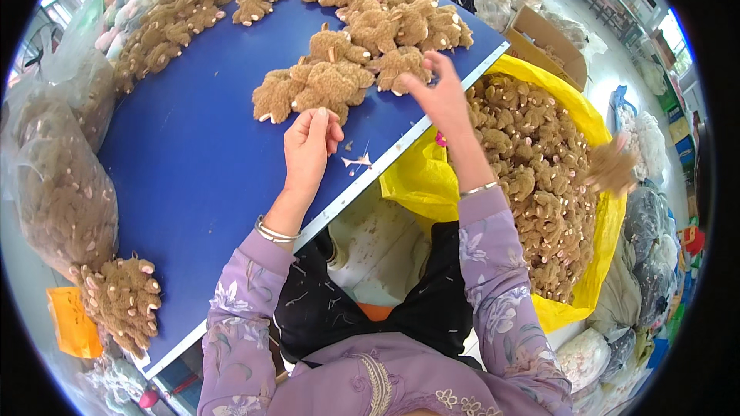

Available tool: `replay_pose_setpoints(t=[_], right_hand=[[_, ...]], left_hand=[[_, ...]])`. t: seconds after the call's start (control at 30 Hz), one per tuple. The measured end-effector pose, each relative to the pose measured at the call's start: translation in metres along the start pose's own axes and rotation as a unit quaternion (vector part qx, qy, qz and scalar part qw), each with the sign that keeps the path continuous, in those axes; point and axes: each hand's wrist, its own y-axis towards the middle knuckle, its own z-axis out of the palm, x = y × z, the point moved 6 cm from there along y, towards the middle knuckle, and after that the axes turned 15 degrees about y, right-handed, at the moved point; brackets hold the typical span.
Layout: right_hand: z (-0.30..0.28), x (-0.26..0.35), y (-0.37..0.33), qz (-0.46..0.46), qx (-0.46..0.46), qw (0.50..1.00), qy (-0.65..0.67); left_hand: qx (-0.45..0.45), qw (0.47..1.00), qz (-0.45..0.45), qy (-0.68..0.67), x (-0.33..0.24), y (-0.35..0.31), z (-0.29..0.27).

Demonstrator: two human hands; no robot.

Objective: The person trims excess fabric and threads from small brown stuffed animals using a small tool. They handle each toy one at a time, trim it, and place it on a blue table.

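Observation:
On the blue table lies a heap of brown plush animal skins (331, 85), limp and fuzzy with small pale paw ends. My left hand (308, 146) is at the near edge of this heap, thumb and fingers pinched together. Whatever they may hold is too small or hidden to make out. Fingers apart, my right hand (441, 96) is beside a single plush skin (401, 69) at the heap's right side. Far to the right, a blurred brown plush piece (613, 166) appears over the rim of a yellow sack (601, 127).
Many plush pieces (532, 185) fill the yellow sack right of the table. More skins line the far left edge (166, 31). Clear plastic bags (65, 162) of plush stand at left. Small scraps (356, 162) lie near the white table edge (401, 142). A cardboard box (546, 50) stands behind.

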Motion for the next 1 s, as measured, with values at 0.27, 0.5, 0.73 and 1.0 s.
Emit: replay_pose_setpoints(t=[0.27,0.5,0.73,1.0], right_hand=[[0.017,-0.015,0.003,0.101,0.092,0.989,-0.055],[0.013,0.026,-0.037,0.113,0.138,0.971,0.158],[0.016,0.045,-0.052,0.06,0.225,0.955,0.183],[0.012,0.044,-0.056,0.196,0.308,0.911,0.193]], left_hand=[[0.106,0.99,0.055,0.08,0.001,-0.013,0.021],[0.032,0.993,0.109,0.02,-0.002,-0.005,0.015],[0.102,0.992,-0.011,-0.078,-0.003,-0.005,0.014],[0.207,0.966,-0.039,-0.148,-0.004,-0.009,0.024]])
